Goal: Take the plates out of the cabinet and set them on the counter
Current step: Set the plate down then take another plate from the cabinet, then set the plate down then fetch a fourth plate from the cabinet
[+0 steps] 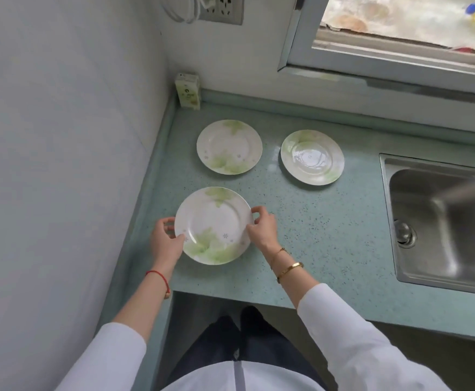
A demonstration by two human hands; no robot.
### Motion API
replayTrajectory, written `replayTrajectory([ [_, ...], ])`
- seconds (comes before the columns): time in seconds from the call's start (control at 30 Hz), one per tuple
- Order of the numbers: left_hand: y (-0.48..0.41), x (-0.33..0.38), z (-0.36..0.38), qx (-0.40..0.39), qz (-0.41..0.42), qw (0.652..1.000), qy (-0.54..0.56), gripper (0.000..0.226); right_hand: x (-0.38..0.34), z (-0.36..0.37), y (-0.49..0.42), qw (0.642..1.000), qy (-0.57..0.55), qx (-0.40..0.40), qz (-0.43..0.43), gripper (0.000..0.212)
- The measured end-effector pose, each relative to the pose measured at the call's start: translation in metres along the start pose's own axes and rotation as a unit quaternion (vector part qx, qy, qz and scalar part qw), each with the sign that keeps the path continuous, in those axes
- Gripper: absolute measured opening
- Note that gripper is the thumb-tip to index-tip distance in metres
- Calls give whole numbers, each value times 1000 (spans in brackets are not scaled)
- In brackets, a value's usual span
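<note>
While left hand (165, 241) and right hand (262, 227) grip plate (213, 221) — sink (433, 221) is cropped.

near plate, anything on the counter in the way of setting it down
Nothing visible. Left hand and right hand hold the near plate over bare counter; back left plate and back right plate lie apart.

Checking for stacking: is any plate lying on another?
No, the near plate, far-left plate and far-right plate lie apart on the counter.
</note>
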State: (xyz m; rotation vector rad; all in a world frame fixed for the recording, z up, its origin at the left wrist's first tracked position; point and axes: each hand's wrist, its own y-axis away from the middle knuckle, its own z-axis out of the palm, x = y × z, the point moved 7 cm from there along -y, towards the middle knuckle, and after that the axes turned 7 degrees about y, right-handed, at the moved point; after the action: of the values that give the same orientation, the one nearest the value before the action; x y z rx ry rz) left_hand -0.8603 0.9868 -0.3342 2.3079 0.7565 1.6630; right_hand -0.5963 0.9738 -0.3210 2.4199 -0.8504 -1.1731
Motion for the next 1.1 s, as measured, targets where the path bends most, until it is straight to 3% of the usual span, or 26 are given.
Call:
replayTrajectory([
  [0.33,-20,-8,7,13,-1,998,-62,45,2,12,-15,999,9,-50,13,49],
  [0.77,-7,-1,-7,26,24,997,-74,52,6,1,-7,1000,1,-11,6,45],
  [0.9,17,7,-25,65,41,996,-48,49,5,-11,6,998,-50,-12,-21,39],
  [1.1,83,7,-47,127,33,989,66,38,-3,-23,40,989,-92,-76,-91,25],
])
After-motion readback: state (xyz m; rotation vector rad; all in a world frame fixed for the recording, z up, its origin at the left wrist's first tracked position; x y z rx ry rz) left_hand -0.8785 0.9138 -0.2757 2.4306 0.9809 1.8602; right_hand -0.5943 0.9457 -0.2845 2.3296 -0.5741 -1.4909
